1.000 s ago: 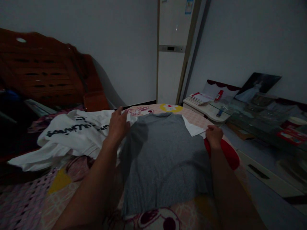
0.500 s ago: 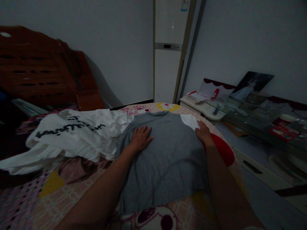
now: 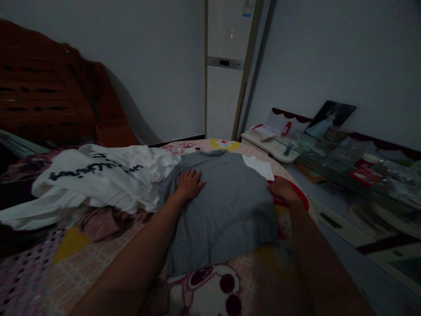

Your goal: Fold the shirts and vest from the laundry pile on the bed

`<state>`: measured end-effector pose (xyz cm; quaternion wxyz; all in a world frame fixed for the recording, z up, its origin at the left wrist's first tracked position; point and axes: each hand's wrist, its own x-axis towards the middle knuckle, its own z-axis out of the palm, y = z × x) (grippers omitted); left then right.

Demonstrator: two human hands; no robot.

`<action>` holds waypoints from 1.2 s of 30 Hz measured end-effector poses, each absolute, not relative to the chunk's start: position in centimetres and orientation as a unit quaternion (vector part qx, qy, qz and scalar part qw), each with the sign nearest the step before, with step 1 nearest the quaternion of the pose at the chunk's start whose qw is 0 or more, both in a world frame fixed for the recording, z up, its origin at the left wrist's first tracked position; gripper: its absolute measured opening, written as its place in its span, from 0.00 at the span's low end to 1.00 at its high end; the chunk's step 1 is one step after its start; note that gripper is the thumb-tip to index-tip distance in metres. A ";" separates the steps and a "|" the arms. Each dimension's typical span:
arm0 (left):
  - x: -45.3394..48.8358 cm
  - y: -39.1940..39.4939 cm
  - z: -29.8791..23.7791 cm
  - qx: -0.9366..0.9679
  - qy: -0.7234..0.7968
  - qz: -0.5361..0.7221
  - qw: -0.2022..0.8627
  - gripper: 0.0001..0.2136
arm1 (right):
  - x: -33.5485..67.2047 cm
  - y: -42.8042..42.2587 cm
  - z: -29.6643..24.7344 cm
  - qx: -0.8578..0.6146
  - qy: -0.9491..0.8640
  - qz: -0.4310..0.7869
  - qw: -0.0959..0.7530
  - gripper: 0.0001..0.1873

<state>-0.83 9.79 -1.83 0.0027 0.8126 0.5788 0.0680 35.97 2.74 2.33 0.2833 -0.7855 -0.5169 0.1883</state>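
A grey knitted sweater (image 3: 226,206) lies spread flat on a patterned bed cover (image 3: 98,259). My left hand (image 3: 188,184) rests palm down on its upper left part, fingers stretched out. My right hand (image 3: 281,189) is at the sweater's right edge, fingers curled over the hem; what they grip is hard to see in the dim light. A white piece of cloth (image 3: 259,166) pokes out beyond the sweater's far right corner. A red item (image 3: 297,197) shows beside my right hand.
A heap of white clothes with black lettering (image 3: 95,180) lies left of the sweater. A dark wooden headboard (image 3: 42,109) stands at the far left. A tall white cabinet unit (image 3: 226,70) is in the corner. A low cluttered table (image 3: 332,153) runs along the right.
My left hand left the white clothes and came down flat on the sweater. My right hand slid from the white cloth at the far corner down the sweater's right edge.
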 end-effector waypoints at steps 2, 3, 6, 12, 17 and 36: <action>-0.8 9.9 -1.9 0.814 0.577 0.071 0.002 0.27 | 35.9 0.9 2.2 -0.774 -0.527 0.281 0.208 0.22; -0.8 9.9 -1.9 0.814 0.576 0.073 0.004 0.27 | 35.7 0.1 2.2 -0.767 -0.531 0.312 0.178 0.24; -0.7 9.8 -1.8 0.811 0.579 0.081 0.014 0.26 | 35.0 -2.3 2.1 -0.755 -0.521 0.350 0.188 0.23; -0.8 9.8 -2.0 0.813 0.575 0.091 0.011 0.26 | 32.3 -4.7 0.8 -0.756 -0.526 0.178 0.346 0.16; -0.9 10.0 -2.3 0.814 0.575 0.088 0.002 0.25 | 31.4 -4.7 -0.5 -0.775 -0.550 0.049 0.307 0.11; -0.8 9.6 -2.0 0.812 0.577 0.088 0.010 0.27 | 32.4 0.6 3.9 -0.748 -0.655 -0.019 0.107 0.16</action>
